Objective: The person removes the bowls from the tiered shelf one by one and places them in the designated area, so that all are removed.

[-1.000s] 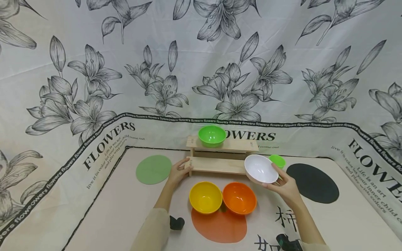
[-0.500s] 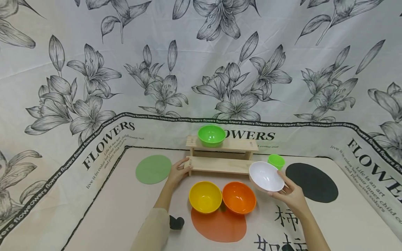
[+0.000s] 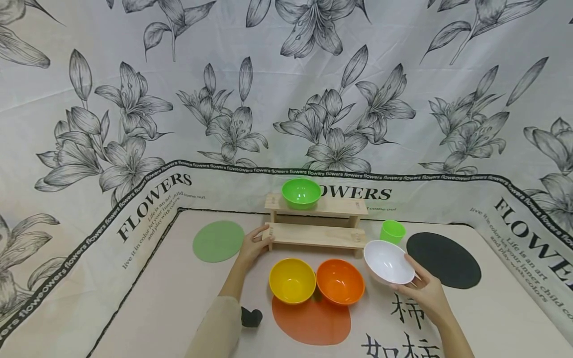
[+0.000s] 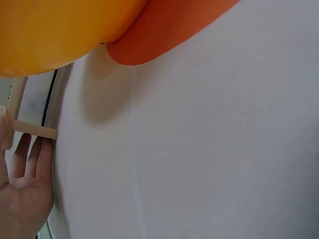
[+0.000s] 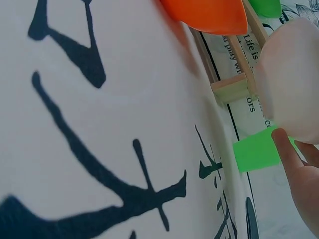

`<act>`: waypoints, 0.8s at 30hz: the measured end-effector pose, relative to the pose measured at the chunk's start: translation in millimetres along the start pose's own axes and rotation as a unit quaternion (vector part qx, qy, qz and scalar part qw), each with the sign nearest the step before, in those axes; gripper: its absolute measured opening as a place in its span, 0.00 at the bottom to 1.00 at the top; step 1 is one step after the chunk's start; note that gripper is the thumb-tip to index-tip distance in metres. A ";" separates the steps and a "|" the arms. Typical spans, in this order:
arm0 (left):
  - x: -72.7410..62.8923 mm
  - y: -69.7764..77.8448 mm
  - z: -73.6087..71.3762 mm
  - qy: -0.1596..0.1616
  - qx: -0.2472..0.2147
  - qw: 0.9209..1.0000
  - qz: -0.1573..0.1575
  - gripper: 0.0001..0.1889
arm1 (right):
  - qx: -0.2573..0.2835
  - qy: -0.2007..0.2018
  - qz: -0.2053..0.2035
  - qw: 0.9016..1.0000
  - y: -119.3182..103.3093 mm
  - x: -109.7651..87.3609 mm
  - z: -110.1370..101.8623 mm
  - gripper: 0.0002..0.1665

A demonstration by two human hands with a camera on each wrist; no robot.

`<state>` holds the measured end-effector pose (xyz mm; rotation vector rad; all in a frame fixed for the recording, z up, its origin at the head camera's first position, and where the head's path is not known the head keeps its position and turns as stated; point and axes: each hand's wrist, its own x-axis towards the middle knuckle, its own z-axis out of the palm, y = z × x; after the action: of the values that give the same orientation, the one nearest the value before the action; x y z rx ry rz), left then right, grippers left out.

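In the head view my right hand holds a white bowl by its right side, tilted with its inside showing. The right wrist view shows the bowl's pale outside with the thumb at its edge. My left hand grips the left end of a two-step wooden shelf; in the left wrist view its fingers are against the shelf's leg. A green bowl sits on the upper step. A yellow bowl and an orange bowl stand side by side before the shelf.
A small green cup stands to the right of the shelf, behind the white bowl. The tablecloth has printed green, black and orange patches and dark characters. A flower-patterned cloth hangs behind.
My right hand has carried the white bowl right and toward me, away from the lower step's right end. My left hand stays at the shelf's left end.
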<state>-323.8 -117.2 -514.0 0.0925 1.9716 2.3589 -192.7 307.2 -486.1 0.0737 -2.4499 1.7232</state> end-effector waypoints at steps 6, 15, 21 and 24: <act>0.5 -1.4 0.3 0.008 0.006 1.000 0.000 0.28 | -0.039 0.003 0.001 0.999 16.2 -4.4 -2.6 0.54; 0.3 -1.7 0.2 0.012 0.006 1.000 -0.004 0.28 | -0.027 -0.014 0.021 0.999 -1.6 -12.3 -2.5 0.53; -0.1 -1.5 0.3 0.014 0.010 1.000 -0.005 0.28 | -0.041 -0.026 0.061 0.997 -7.1 -17.3 -1.3 0.53; 0.0 -1.2 0.5 0.017 0.009 1.000 -0.006 0.28 | -0.028 -0.035 0.066 0.997 -4.9 -18.5 -1.5 0.54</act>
<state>-323.7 -116.5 -515.1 0.0428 2.0037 2.3509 -173.7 306.1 -483.8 -0.0359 -2.6059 1.7307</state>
